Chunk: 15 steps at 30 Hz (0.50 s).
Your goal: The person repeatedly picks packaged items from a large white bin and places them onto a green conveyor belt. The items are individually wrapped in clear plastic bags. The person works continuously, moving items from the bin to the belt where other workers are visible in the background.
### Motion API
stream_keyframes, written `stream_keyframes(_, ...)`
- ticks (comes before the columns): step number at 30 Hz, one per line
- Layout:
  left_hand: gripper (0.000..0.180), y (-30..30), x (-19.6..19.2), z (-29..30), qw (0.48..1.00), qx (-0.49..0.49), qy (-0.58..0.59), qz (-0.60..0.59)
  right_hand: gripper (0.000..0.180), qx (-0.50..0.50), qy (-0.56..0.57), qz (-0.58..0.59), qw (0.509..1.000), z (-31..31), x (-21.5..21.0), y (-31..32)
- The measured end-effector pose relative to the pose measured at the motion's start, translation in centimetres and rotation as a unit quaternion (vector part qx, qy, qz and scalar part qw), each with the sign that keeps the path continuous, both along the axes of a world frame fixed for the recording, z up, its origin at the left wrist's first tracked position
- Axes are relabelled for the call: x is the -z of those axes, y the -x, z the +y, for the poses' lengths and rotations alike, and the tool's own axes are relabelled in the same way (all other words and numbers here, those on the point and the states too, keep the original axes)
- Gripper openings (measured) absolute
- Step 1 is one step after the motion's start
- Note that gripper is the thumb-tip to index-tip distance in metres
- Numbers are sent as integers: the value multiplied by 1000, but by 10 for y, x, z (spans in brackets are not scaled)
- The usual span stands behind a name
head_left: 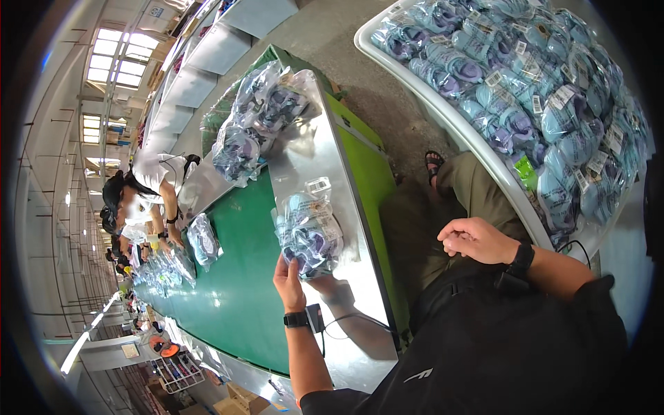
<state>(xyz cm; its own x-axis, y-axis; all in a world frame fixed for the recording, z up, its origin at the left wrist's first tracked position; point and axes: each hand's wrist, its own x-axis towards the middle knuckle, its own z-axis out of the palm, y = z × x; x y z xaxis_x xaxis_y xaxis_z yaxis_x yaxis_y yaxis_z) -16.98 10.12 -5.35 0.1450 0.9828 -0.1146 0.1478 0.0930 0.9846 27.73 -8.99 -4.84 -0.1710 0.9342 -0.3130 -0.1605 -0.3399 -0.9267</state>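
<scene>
My left hand (288,280) grips the near edge of a clear plastic bag of blue and purple shoes (308,232) that lies on the shiny metal side ledge (360,277) of the conveyor. My right hand (476,240) hovers over my lap with the fingers curled loosely and nothing in it. It is close to the white bin's rim (484,155). Both wrists wear black bands.
A green conveyor belt (235,290) carries several more bagged shoes (203,240). A pile of bags (259,117) sits on the ledge farther up. The white bin at right is heaped with bagged shoes (539,97). Another person (149,194) works across the belt.
</scene>
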Motion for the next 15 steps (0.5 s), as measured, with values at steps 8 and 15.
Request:
stream_keyframes(8,24,-34,-33,-26,951,106,-63,285,25,30,-13,13,999,17,22,3)
stream_keyframes(15,33,-112,-41,-70,951,226,23,210,60,-91,31,44,994,48,41,21)
